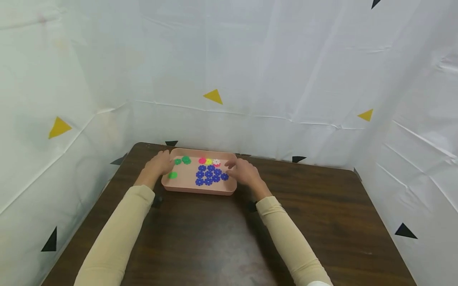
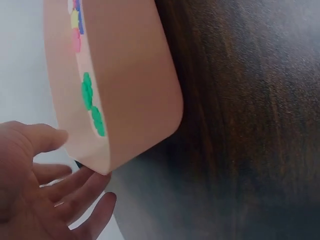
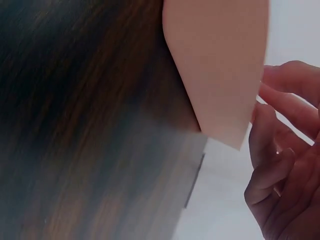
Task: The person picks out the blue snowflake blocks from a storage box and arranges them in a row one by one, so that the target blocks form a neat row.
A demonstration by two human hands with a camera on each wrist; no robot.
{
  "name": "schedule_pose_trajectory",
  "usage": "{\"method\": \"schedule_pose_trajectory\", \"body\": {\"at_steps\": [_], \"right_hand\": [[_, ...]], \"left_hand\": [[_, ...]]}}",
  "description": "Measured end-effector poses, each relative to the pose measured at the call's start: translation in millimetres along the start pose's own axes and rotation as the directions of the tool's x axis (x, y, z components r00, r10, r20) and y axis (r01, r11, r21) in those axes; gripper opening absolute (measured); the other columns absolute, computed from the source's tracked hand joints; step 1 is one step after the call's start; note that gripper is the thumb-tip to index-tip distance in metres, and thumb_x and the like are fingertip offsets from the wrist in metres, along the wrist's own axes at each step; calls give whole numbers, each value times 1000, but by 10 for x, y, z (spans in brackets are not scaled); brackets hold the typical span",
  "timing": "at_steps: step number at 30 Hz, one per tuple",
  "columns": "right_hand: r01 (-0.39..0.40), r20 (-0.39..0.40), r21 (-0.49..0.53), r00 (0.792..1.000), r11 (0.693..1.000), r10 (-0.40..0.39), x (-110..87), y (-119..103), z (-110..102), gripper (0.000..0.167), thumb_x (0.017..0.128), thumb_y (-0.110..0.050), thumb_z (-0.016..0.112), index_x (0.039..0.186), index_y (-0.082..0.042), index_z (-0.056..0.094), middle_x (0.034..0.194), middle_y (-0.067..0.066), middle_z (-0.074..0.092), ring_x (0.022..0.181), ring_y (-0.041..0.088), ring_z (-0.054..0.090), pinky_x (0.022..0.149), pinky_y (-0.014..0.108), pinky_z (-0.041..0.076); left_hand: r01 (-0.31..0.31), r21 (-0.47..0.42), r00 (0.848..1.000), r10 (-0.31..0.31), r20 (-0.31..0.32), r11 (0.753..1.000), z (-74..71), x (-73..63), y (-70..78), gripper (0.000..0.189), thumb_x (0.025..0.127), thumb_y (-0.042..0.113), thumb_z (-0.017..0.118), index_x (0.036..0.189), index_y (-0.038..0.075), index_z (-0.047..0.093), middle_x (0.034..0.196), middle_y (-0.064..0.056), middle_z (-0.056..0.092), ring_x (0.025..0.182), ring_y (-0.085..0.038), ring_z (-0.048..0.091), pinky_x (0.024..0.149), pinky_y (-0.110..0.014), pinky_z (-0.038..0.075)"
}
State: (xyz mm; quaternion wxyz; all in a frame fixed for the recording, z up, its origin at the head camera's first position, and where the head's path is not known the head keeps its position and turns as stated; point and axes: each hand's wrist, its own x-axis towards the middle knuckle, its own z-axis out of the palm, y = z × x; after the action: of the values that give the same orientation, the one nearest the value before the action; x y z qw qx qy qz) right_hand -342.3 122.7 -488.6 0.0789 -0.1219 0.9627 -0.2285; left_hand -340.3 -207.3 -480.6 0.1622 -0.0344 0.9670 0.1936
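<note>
A shallow pink tray (image 1: 186, 190) lies near the far edge of the table, holding several flower-shaped discs. Blue discs (image 1: 208, 174) cluster in its right half; green discs (image 1: 185, 159) are at the left. Pink, yellow and white discs (image 1: 216, 162) line the far side. My left hand (image 1: 160, 163) is at the tray's left end, thumb apart from the fingers; in the left wrist view its loosely bent fingers (image 2: 82, 192) reach the tray's corner. At the right end, my right hand (image 1: 245, 171) has its fingers over the rim, loosely bent; their tips are partly hidden behind the wall in the right wrist view.
The dark wooden table (image 1: 200, 238) extends to the right and toward me. White sheeting (image 1: 250, 59) closes off the back and both sides, with yellow triangles (image 1: 214, 96) and black triangles (image 1: 406, 231) stuck on it.
</note>
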Motion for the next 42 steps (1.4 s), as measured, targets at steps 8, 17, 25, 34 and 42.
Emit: {"method": "schedule_pose_trajectory", "body": {"at_steps": [8,17,25,34,42], "right_hand": [[-51,48,-64,997,997,54,51,30,125,36,100,-31,76,135,-22,74,126,5,74,110,28,68,98,56,53],[-79,60,-85,995,993,84,30,45,196,39,96,-32,81,133,-20,75,122,5,75,108,28,67,97,54,52],[-86,54,-97,994,992,91,4,20,193,38,96,-31,81,132,-20,76,124,6,75,108,29,67,98,56,51],[-90,82,-97,992,991,98,32,19,200,36,94,-33,82,126,-17,75,117,5,73,103,27,65,97,55,51],[-100,96,-115,989,988,111,77,1,193,37,94,-34,82,123,-14,73,112,5,74,99,27,64,98,54,52]], "left_hand": [[51,-10,998,-50,47,999,76,14,0,45,112,16,35,146,-7,53,113,-19,63,98,-32,59,95,-53,51],[37,21,999,-38,36,999,108,-16,20,38,109,9,39,139,-7,55,118,-23,64,99,-33,58,94,-52,52],[24,7,999,-24,33,1000,95,-52,30,37,108,10,42,139,-5,56,118,-22,65,101,-34,59,97,-56,51],[58,-2,997,-58,59,998,85,-51,17,40,109,13,43,143,-4,54,127,-24,64,106,-37,58,103,-59,49],[64,-16,996,-63,57,998,73,-53,21,42,109,12,43,146,-5,51,128,-25,63,108,-37,57,106,-60,47]]}}
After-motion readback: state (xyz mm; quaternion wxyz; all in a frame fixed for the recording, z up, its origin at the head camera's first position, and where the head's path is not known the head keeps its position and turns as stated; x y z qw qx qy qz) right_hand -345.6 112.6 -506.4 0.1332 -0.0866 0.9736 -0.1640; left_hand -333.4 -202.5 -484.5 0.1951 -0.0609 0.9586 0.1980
